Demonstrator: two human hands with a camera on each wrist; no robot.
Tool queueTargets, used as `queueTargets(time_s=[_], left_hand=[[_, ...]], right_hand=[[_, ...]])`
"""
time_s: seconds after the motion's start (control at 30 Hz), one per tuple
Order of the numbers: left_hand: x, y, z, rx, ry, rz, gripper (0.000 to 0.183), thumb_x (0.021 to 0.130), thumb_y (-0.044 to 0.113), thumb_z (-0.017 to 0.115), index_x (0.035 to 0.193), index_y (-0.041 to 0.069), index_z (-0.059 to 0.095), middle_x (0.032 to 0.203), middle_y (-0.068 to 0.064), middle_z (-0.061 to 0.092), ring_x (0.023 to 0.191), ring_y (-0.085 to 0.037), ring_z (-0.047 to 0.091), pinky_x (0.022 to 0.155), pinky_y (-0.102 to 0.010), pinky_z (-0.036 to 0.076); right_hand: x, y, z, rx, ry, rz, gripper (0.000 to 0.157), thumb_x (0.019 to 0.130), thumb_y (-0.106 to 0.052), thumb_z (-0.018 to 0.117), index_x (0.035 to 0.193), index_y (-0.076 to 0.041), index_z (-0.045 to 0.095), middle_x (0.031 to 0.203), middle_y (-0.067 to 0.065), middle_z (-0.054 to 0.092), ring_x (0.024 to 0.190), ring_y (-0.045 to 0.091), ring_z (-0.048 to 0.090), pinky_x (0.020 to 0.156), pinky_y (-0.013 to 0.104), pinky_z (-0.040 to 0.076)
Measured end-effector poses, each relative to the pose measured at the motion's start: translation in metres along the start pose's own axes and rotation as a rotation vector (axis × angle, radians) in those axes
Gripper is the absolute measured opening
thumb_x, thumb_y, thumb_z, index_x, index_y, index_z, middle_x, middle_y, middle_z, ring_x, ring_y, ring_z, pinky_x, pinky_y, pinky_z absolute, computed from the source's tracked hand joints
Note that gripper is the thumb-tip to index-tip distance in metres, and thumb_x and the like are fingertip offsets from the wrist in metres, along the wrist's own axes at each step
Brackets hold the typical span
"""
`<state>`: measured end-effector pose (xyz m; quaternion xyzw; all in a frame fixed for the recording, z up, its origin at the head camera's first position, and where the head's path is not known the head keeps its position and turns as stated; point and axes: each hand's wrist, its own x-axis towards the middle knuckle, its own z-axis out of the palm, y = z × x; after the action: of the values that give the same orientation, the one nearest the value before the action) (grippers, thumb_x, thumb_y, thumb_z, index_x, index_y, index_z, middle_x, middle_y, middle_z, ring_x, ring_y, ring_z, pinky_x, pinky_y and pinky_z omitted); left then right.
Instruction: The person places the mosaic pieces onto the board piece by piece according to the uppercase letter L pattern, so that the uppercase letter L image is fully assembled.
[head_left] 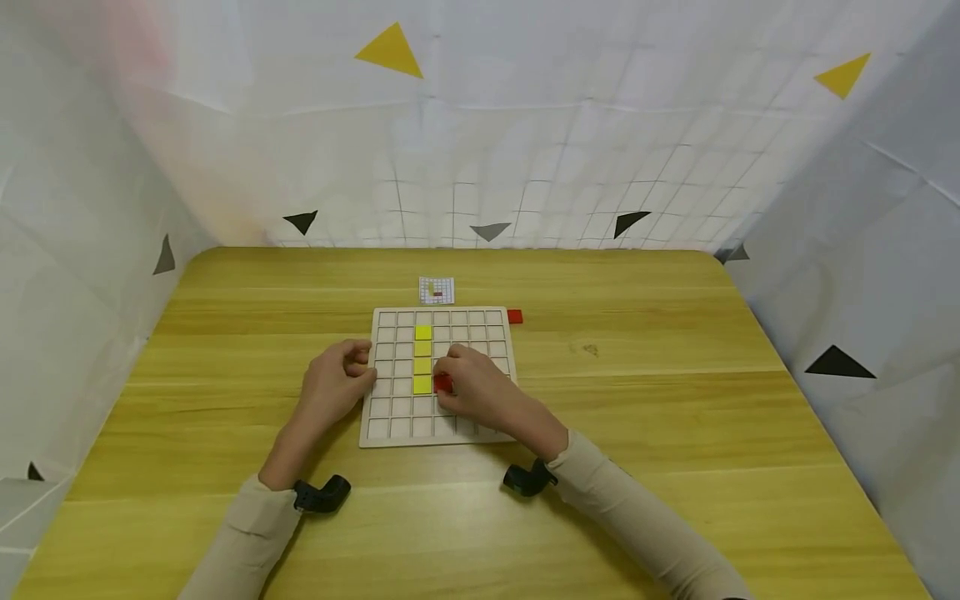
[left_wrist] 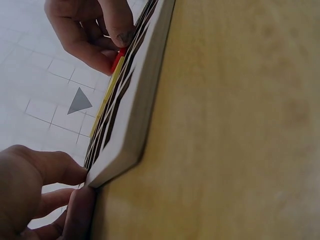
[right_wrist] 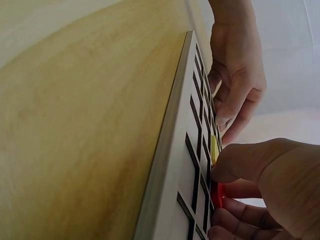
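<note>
A pale wooden grid board [head_left: 420,442] lies on the table. Several yellow square tiles [head_left: 422,366] sit in one column of its cells. My right hand [head_left: 480,387] pinches a red tile [head_left: 443,383] at the cell just right of the lowest yellow tile. In the right wrist view that red tile [right_wrist: 217,194] shows between thumb and fingers, close against the board; whether it is fully seated is hidden. On the left, my other hand [head_left: 333,383] holds the board's edge, thumb and fingers touching it in the left wrist view.
Another red tile [head_left: 515,317] lies by the board's far right corner, touching or nearly touching it. Behind the board is a small printed card [head_left: 437,290] with a coloured grid pattern. White sheeting [head_left: 480,125] rises beyond the wooden table [head_left: 637,333].
</note>
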<state>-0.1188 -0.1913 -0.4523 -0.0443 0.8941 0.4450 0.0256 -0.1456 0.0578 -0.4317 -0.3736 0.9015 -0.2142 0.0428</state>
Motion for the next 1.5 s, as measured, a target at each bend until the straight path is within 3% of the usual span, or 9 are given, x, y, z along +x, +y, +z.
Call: queueTargets(time_s=[1.0, 1.5], left_hand=[[-0.0008, 0.0009, 0.0006, 0.002, 0.001, -0.016, 0.046, 0.091, 0.012, 0.068, 0.135, 0.004, 0.059, 0.114, -0.012, 0.063, 0.097, -0.024, 0.066, 0.081, -0.039, 0.052], [-0.0001, 0.0013, 0.0011, 0.003, 0.005, -0.005, 0.046, 0.091, 0.013, 0.068, 0.136, 0.005, 0.059, 0.114, -0.011, 0.063, 0.097, -0.024, 0.067, 0.079, -0.038, 0.053]], right_hand=[[-0.001, 0.0007, -0.0006, -0.001, -0.034, -0.002, 0.023, 0.087, -0.017, 0.075, 0.108, -0.008, 0.074, 0.096, 0.001, 0.058, 0.082, 0.013, 0.05, 0.07, 0.022, 0.045], [-0.0081, 0.0029, -0.0065, 0.026, 0.005, -0.016, 0.024, 0.089, -0.017, 0.073, 0.11, -0.007, 0.072, 0.1, 0.002, 0.06, 0.082, 0.013, 0.05, 0.07, 0.022, 0.046]])
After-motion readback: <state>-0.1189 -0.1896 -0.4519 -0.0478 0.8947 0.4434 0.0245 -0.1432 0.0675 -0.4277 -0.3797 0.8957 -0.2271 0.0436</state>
